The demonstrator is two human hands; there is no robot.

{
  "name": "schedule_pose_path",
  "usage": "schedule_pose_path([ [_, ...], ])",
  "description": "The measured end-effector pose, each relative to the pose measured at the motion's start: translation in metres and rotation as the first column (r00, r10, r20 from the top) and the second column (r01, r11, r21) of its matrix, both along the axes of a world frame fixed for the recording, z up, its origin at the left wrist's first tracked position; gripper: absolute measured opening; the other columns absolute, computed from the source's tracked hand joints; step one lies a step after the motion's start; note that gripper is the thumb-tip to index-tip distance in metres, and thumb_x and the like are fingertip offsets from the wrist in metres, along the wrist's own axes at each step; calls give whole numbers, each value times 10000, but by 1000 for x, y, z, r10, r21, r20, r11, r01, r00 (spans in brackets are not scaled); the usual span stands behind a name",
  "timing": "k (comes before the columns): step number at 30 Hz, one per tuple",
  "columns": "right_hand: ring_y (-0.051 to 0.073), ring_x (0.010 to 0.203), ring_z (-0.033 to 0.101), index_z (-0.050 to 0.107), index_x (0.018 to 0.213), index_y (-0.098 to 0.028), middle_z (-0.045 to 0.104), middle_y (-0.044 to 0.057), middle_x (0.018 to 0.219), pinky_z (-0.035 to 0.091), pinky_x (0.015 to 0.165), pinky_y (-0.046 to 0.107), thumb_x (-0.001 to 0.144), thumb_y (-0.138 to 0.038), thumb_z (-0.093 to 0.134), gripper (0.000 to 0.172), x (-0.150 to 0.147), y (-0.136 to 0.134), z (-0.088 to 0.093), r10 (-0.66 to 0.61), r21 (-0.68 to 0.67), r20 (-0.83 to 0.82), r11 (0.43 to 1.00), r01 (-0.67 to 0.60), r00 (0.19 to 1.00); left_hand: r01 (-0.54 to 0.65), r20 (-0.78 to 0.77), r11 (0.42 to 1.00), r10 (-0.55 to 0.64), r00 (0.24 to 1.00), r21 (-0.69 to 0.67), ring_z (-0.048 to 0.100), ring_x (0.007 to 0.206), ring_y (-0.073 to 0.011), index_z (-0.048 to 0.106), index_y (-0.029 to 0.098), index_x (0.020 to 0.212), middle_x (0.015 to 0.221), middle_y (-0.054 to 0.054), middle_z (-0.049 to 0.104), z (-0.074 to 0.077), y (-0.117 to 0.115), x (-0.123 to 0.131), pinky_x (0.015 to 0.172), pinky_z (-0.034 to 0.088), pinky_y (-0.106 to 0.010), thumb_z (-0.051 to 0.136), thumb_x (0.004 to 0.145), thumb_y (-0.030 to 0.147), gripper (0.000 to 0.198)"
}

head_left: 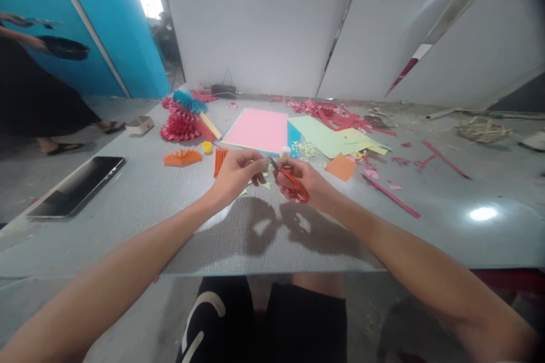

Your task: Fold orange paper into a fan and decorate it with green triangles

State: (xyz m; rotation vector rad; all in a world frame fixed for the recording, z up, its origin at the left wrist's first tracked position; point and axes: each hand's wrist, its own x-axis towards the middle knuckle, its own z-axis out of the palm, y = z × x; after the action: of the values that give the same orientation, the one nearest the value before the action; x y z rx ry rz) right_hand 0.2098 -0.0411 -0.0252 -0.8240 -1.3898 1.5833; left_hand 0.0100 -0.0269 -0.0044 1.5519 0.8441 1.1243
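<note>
Your left fingers (pixel 257 165) pressed together, pinched item hidden. Right fingers (pixel 293 177) curled around red-handled scissors (pixel 298 188), held above middle of desk (pixel 128 204). Risk: blades close to left fingertips; slip may nick skin.

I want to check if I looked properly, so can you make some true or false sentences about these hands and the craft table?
1. The right hand holds red-handled scissors. True.
2. The left hand holds a glue stick. False: the glue stick is beyond the hands.
3. A pink paper sheet lies on the table. True.
4. The orange paper fan is on the floor. False: it is on the table.
5. A long red paper strip lies on the table's right side. True.
</note>
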Motion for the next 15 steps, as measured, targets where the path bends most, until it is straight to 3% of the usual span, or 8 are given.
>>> schedule_pose_path([
  [15,75,487,499,543,940,-228,575,-81,646,365,425,191,787,-419,891,425,5,1,2,22,9,32,1000,-23,999,17,51,1000,-17,999,-1,627,550,-141,639,158,586,573,-37,648,2,-1,1,541,472,-258,701,769,294,236],
])
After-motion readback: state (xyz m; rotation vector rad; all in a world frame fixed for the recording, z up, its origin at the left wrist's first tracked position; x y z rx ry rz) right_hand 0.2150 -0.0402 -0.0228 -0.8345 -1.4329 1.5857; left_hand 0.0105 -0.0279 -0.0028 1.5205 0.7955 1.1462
